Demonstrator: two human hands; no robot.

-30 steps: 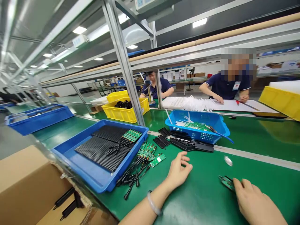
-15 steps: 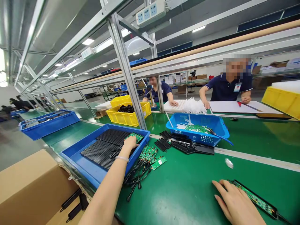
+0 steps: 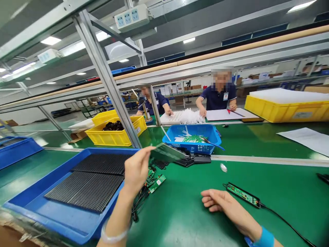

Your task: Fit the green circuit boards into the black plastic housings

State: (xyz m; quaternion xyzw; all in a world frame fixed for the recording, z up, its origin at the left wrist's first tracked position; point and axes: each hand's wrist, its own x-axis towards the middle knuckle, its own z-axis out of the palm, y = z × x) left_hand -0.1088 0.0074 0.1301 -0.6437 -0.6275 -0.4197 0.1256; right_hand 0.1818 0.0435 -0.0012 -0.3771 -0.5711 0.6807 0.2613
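Head view: the green surface (image 3: 185, 209) spreads between the two hands, giving them room, with a pale strip running across behind; a blue tray (image 3: 61, 214) fills the left side, close to the edge. The left hand (image 3: 136, 168) is raised by the tray's right rim, its thumb and fingers pinched on the end of a green board (image 3: 167, 153), flat, tilted and blurred by motion. The right hand (image 3: 218, 202) is empty, fingers loosely curled, near a slim black case (image 3: 243, 195) that holds another green board and trails a black cord. Stacked black strips (image 3: 87, 188) lie in the tray; loose boards (image 3: 156, 183) and wires sit beside it, partly hidden by the left arm. Beyond the held board stand black covers (image 3: 202, 159) and a blue basket (image 3: 187, 149), with a metal post (image 3: 108, 85) to their left
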